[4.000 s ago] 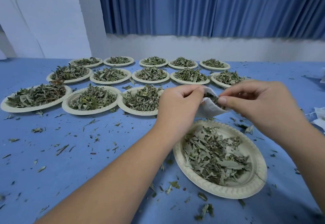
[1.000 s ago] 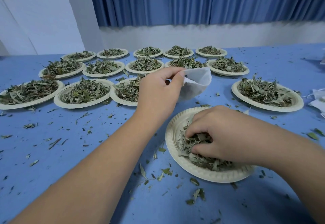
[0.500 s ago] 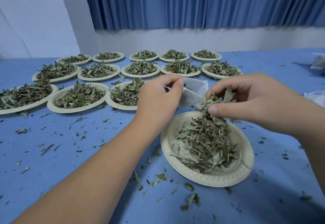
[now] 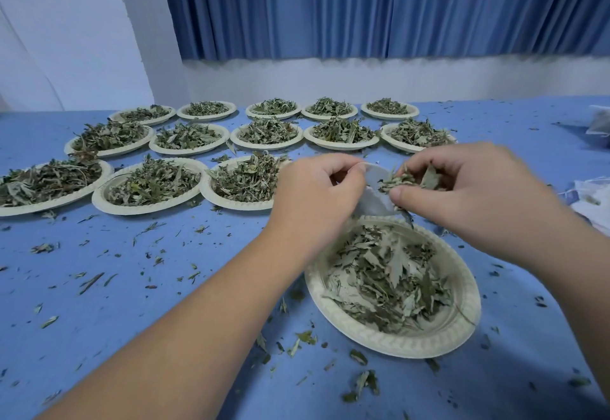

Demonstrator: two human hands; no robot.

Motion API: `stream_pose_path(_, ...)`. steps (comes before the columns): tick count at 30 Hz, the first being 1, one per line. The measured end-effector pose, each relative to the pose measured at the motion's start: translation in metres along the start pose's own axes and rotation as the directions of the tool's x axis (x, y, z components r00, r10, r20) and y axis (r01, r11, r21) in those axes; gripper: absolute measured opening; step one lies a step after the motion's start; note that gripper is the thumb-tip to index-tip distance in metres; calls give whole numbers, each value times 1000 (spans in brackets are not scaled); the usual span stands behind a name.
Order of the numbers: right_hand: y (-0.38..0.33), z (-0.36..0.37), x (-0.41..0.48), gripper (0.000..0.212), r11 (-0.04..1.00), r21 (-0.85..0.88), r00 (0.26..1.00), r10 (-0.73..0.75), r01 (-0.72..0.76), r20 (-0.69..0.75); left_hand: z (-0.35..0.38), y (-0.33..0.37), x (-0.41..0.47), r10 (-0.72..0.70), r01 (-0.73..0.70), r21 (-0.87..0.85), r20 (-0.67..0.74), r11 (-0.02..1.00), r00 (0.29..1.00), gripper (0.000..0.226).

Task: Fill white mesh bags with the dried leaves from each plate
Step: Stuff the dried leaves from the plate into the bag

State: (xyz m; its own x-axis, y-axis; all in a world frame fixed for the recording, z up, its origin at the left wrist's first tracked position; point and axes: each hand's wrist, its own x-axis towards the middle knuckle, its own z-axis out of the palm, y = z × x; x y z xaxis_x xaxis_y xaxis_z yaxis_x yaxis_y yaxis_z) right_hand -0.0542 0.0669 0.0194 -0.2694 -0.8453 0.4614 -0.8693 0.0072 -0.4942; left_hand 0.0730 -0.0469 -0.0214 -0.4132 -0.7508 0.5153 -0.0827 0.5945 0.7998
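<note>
Leaves (image 4: pixel 386 274), dry and grey-green, lie loose in the near plate (image 4: pixel 396 343), which sits on the blue table (image 4: pixel 165 304) right in front of the person. Just above the plate's far rim, the left hand (image 4: pixel 317 195) pinches the edge of a white mesh bag (image 4: pixel 374 198) between thumb and curled fingers, holding its mouth open toward the right. The right hand (image 4: pixel 468 195) grips a bunch of leaves (image 4: pixel 401 182) in its fingertips, thumb below and fingers curled over. The bunch touches the bag's mouth; whether any of it is inside I cannot tell. The bag hangs in the air, its lower end near the plate's rim.

Beyond the hands, thirteen more plates (image 4: pixel 265 147) heaped with leaves stand in three rows: three in the nearest row at the left, and five in each of the two rows behind. Crumbs (image 4: pixel 89 281) of leaf are scattered over the table around all the plates. At the right edge of the table lies a pile of white bags (image 4: pixel 594 201), partly cut off by the frame. A pleated blue curtain (image 4: pixel 363 7) hangs over a white wall (image 4: pixel 330 79) behind the table.
</note>
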Motion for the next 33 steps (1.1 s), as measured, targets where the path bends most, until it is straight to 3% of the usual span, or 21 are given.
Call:
stream_pose_path(10,1,17,0,19,937,-350,993,-32,-9,-112,12,1,-5,26,-26,5,65,1000,998,14)
stream_pose_path(20,0,8,0,13,976,-145,982,143,-161,-125,12,-1,-4,24,-25,11,79,1000,997,16)
stream_pose_path(30,-4,4,0,9,967,-68,966,240,-247,-95,11,-4,-4,15,-16,4,97,1000,995,17)
stream_pose_path(33,-3,4,0,8,974,-78,974,206,-214,-94,11,-2,-4,7,-6,-9,99,1000,995,17)
